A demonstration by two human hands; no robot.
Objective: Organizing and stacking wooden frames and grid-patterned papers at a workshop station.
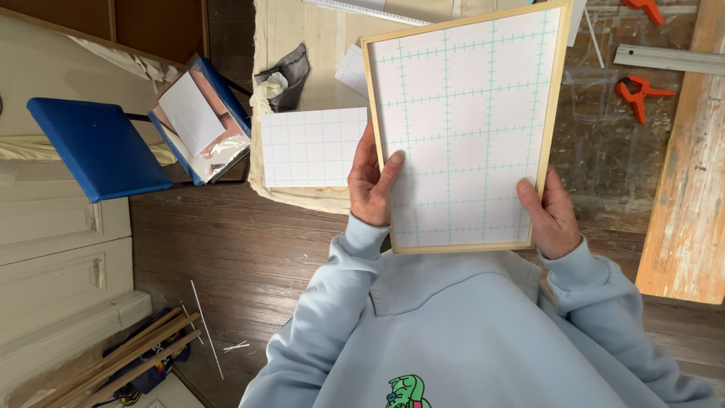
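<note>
both hands [461,200] hold a wooden frame [556,91] containing gridded board [464,113].

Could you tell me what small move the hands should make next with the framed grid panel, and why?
Probably lower the wooden-framed grid panel flat onto the cloth-covered table. Both the left hand and right hand grip only its near corners, holding it in the air, and a loose grid sheet already lies there.

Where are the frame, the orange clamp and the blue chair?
frame [462,128], head view, middle of its gridded sheet.
orange clamp [638,94], head view, on its body.
blue chair [98,147], head view, on the seat.
</note>
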